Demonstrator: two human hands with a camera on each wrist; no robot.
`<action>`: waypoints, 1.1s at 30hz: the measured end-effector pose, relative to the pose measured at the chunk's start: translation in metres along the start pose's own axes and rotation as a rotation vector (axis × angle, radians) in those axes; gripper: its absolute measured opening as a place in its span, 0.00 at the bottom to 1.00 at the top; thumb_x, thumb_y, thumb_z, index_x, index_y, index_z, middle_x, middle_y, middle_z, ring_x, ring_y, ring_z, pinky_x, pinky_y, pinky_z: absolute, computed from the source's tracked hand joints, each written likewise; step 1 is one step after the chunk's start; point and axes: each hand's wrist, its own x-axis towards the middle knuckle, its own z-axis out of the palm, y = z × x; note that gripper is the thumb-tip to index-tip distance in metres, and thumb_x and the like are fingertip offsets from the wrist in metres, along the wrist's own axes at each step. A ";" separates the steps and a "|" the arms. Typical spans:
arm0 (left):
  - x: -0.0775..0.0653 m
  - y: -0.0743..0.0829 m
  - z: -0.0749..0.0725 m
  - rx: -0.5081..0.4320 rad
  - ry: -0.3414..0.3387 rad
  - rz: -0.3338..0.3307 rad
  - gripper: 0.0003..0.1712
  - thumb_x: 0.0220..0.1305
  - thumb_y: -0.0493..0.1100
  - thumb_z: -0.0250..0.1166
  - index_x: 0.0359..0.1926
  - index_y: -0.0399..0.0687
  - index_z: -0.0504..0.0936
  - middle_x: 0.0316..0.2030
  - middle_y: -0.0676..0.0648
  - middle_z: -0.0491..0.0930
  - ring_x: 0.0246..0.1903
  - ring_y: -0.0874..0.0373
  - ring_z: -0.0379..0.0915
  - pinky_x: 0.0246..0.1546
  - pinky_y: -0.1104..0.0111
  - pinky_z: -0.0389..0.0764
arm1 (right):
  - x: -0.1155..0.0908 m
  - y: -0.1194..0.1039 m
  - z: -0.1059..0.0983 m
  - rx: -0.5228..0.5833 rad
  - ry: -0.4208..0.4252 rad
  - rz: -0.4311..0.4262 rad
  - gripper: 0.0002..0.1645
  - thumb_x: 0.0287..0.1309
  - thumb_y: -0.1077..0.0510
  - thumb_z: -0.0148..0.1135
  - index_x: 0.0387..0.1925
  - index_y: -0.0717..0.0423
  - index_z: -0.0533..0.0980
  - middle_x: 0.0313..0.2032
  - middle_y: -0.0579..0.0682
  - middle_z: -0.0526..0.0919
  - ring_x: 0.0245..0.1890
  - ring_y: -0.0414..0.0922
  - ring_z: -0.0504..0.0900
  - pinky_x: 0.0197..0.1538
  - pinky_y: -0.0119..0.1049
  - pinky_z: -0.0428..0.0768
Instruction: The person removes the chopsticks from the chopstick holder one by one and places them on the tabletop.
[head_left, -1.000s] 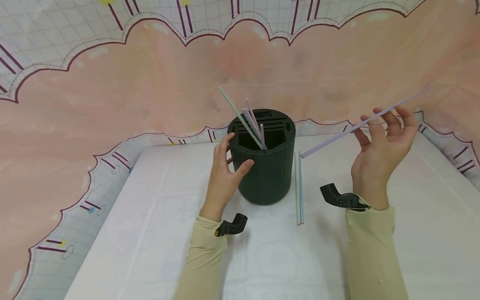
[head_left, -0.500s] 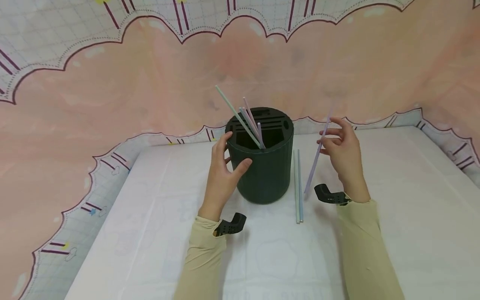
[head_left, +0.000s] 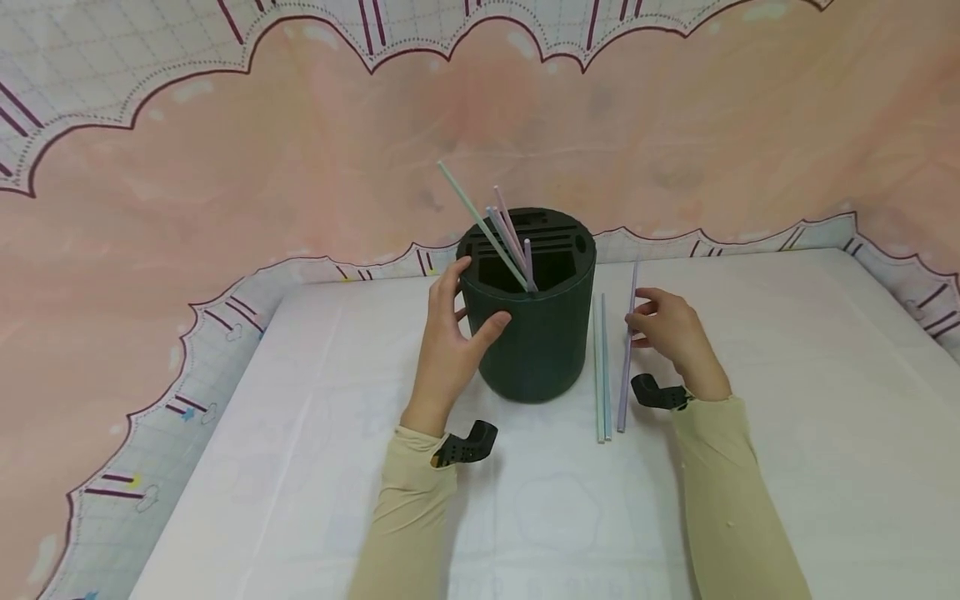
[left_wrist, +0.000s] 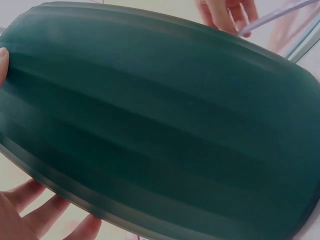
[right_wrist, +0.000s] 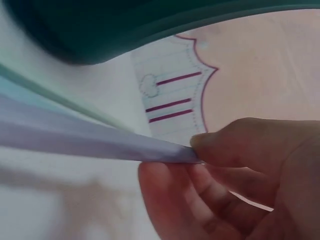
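Observation:
A dark green pen holder (head_left: pixel 532 350) stands upright on the white table, with slots in its top. My left hand (head_left: pixel 442 354) grips its left side, the thumb on the front and fingers round the back. Several pastel straws lean out of the holder, among them a long green straw (head_left: pixel 480 221). Right of the holder, my right hand (head_left: pixel 675 337) pinches a purple straw (head_left: pixel 625 383) between thumb and fingers; the right wrist view shows this pinch on the purple straw (right_wrist: pixel 75 135) closely. The purple straw is low over the table; whether it touches cannot be told.
A green straw (head_left: pixel 599 375) and a blue straw (head_left: pixel 606 383) lie side by side on the table (head_left: pixel 300 467), between the holder and the purple straw. Behind the table hangs a patterned peach cloth (head_left: pixel 660 133). Each wrist wears a black camera mount (head_left: pixel 468 443).
The right hand has brought the purple straw left and down, turning it from slanted in the air to nearly parallel with the two lying straws. The left hand keeps its grip on the pen holder.

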 end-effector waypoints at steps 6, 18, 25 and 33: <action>0.000 0.000 -0.001 0.001 0.005 -0.004 0.41 0.52 0.66 0.58 0.64 0.77 0.48 0.62 0.61 0.51 0.60 0.63 0.52 0.53 0.58 0.67 | 0.005 0.006 0.005 -0.037 -0.074 0.056 0.29 0.59 0.60 0.51 0.60 0.66 0.59 0.38 0.62 0.74 0.29 0.48 0.79 0.32 0.37 0.80; 0.002 -0.002 -0.001 -0.002 0.007 0.003 0.41 0.52 0.65 0.58 0.64 0.77 0.49 0.62 0.60 0.52 0.60 0.61 0.53 0.53 0.59 0.68 | 0.010 0.016 0.019 -0.151 -0.117 0.137 0.28 0.58 0.60 0.53 0.60 0.62 0.61 0.32 0.58 0.74 0.19 0.44 0.76 0.26 0.32 0.73; 0.003 -0.001 0.000 -0.005 0.000 0.002 0.41 0.52 0.65 0.58 0.64 0.78 0.48 0.62 0.60 0.51 0.60 0.62 0.53 0.53 0.58 0.67 | 0.010 0.020 0.018 -0.195 -0.087 0.143 0.25 0.58 0.59 0.53 0.57 0.61 0.64 0.31 0.58 0.72 0.15 0.42 0.72 0.29 0.35 0.71; 0.003 -0.002 0.000 -0.006 -0.002 -0.005 0.41 0.51 0.66 0.58 0.64 0.78 0.49 0.62 0.59 0.52 0.60 0.62 0.52 0.53 0.58 0.67 | 0.008 0.010 0.014 -0.141 -0.002 0.043 0.26 0.61 0.52 0.49 0.58 0.59 0.64 0.35 0.57 0.74 0.21 0.45 0.74 0.27 0.33 0.72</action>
